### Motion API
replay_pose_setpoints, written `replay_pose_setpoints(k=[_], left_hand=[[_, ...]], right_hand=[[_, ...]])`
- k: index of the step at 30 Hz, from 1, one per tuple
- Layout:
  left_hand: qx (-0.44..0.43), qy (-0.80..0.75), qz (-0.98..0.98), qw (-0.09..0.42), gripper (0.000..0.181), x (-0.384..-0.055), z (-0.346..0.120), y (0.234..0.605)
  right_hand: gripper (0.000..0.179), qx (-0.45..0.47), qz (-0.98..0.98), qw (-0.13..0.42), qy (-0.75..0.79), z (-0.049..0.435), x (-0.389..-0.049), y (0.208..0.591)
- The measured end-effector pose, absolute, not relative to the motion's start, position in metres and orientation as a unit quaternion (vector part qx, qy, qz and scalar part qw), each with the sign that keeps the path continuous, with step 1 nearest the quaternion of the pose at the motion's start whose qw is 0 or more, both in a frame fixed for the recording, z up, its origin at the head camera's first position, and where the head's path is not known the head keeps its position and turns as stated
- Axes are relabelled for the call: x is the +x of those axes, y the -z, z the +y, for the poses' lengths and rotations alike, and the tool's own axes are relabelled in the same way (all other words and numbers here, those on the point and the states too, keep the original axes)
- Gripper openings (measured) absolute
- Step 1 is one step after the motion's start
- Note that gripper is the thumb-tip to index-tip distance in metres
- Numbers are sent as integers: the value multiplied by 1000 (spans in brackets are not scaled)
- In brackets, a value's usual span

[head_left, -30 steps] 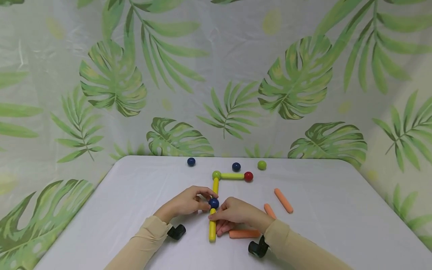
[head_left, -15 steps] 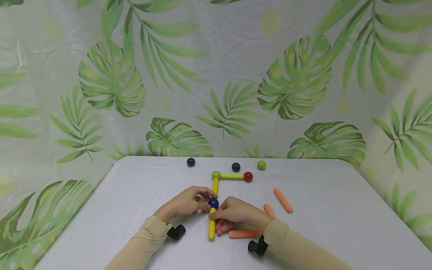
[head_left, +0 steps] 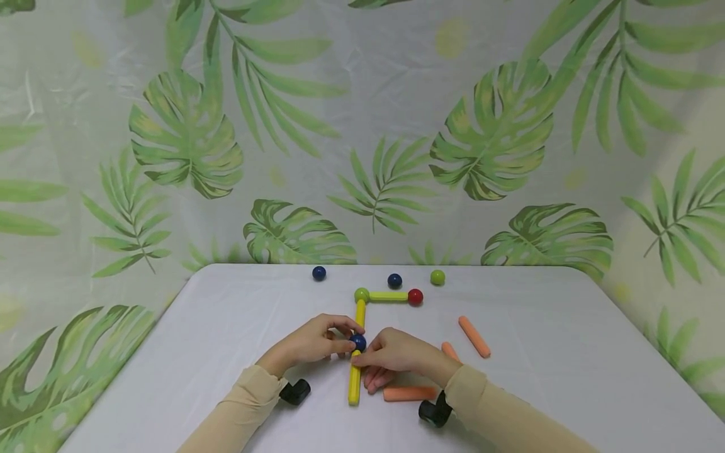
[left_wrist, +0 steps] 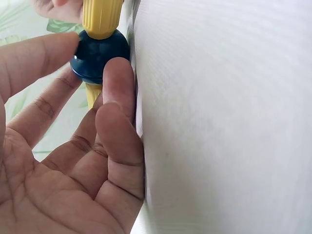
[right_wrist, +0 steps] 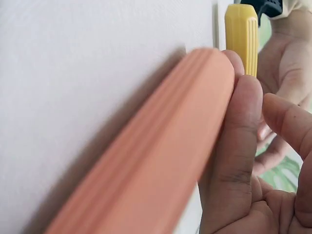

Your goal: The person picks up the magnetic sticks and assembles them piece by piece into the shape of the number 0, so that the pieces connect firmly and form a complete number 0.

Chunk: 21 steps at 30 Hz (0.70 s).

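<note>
Yellow, the near rod [head_left: 354, 384] sits pinched in your right hand [head_left: 399, 352], held towards its far end, with the rest of its length reaching back towards you. That far end touches the blue ball [head_left: 359, 341], which your left hand [head_left: 317, 336] grips at its fingertips. On the opposite side of that ball, just beyond your left fingertips, the far yellow rod [head_left: 360, 311] runs away from you to a green ball [head_left: 361, 294]; from there a lime rod [head_left: 388, 296] leads rightward to a red ball [head_left: 416, 297].

Watch your left grip first: a round, glossy ball could well roll under light fingertips, and that would likely swing the far rod and skew the corner beyond it. If you push the near rod forward while the ball is poorly braced, the whole chain might slide ahead of your hands. Push off-line, and the rod's end may slip round the ball's side.

Your right hand has little room as well. One orange rod [head_left: 409, 394] lies just beside it, on the side nearer you, so drawing that hand back low could knock the rod; I can't tell whether your fingers touch it. A second orange rod [head_left: 449, 350] is partly hidden behind your right wrist, easily brushed.
</note>
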State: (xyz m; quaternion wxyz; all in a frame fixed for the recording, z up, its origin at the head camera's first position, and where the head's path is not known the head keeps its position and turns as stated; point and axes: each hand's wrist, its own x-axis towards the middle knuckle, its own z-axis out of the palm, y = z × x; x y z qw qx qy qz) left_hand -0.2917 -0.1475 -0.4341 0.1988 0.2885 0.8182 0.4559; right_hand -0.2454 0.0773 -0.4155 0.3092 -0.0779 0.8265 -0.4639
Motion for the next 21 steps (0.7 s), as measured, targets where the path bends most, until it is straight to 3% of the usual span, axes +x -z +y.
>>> replay_pose_setpoints(k=[10,21], left_hand=[[275,-455,826,189,27,-289,-142,431],[266,-448,831,196,25,-289,-139,426]], right_hand=[[30,-102,856,267,430,98,-256,396],[31,-107,869,189,445,130,-291,378]])
